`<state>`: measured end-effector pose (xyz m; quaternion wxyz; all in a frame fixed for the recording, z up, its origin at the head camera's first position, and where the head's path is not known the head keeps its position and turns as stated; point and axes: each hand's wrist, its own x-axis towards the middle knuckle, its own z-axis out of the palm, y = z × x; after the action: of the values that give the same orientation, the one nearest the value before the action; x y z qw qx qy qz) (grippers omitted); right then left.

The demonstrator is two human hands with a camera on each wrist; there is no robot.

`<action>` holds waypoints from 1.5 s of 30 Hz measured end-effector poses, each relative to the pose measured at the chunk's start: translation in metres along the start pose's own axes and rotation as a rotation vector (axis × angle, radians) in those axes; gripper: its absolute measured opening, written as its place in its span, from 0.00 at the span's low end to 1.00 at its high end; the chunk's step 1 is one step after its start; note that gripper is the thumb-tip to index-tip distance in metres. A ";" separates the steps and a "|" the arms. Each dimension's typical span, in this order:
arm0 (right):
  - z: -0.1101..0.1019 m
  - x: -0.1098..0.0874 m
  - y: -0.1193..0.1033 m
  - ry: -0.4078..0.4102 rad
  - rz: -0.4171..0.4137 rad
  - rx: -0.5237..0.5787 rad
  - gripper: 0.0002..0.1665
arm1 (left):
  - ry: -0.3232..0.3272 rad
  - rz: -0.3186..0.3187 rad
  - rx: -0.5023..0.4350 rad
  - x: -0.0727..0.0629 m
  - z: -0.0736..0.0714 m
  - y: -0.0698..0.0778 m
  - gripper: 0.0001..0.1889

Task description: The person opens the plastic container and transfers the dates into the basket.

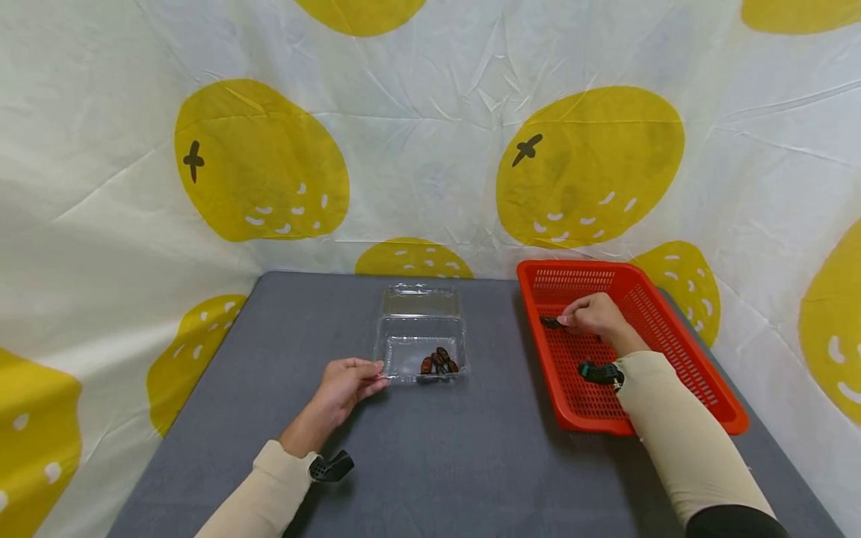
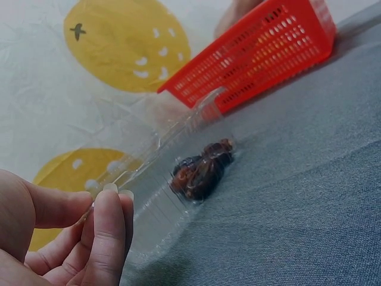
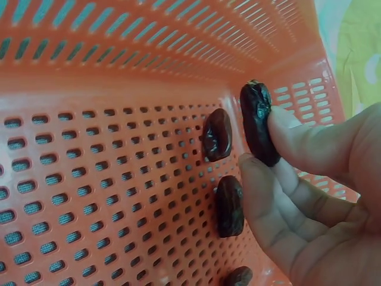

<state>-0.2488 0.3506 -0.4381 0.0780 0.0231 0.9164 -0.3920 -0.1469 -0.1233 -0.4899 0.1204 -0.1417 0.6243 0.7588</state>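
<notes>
My right hand (image 1: pixel 595 317) is inside the red plastic basket (image 1: pixel 561 422), pinching a dark wrinkled date (image 3: pixel 258 122) between thumb and fingers. Below that date, more dates (image 3: pixel 218 136) lie on the basket's slotted floor in the right wrist view. With thumb and fingertips my left hand (image 1: pixel 344 385) pinches the near left corner of a clear plastic clamshell box (image 1: pixel 403 351), whose lid (image 1: pixel 421 302) stands open at the back. Several glossy brown dates (image 1: pixel 439 362) sit together in the box's near right part.
A grey cloth-covered table (image 1: pixel 430 463) carries the box at its middle and the basket at the right. Behind it hangs a white curtain (image 1: pixel 430 149) with large yellow fruit prints. Each wrist bears a small black device (image 1: pixel 332 467).
</notes>
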 end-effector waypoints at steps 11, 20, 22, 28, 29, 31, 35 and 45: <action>0.007 0.001 0.000 -0.077 -0.011 0.006 0.12 | -0.001 0.001 -0.004 -0.001 0.000 -0.001 0.10; 0.003 -0.002 -0.011 -0.061 -0.028 -0.014 0.12 | 0.005 0.001 -0.002 -0.002 -0.001 0.000 0.10; 0.002 -0.004 -0.020 -0.051 -0.055 -0.007 0.14 | 0.007 0.002 -0.006 -0.002 -0.002 0.001 0.08; 0.002 -0.007 -0.051 -0.037 -0.132 0.041 0.14 | 0.015 0.010 -0.010 0.000 -0.003 0.002 0.05; 0.003 -0.007 -0.056 -0.036 -0.148 0.046 0.14 | 0.016 0.011 -0.006 0.000 -0.003 0.002 0.06; 0.005 -0.008 -0.066 -0.042 -0.177 0.073 0.14 | 0.016 0.010 -0.001 0.000 -0.003 0.002 0.07; 0.011 -0.009 -0.084 -0.055 -0.219 0.122 0.15 | 0.005 0.011 -0.003 0.000 -0.002 0.003 0.08; 0.045 -0.007 -0.123 -0.160 -0.349 0.113 0.13 | -0.020 0.019 -0.016 0.002 -0.004 0.002 0.13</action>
<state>-0.2486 0.2328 -0.3794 0.0799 -0.1630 0.8739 -0.4509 -0.1491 -0.1274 -0.4889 0.1184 -0.1292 0.6183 0.7662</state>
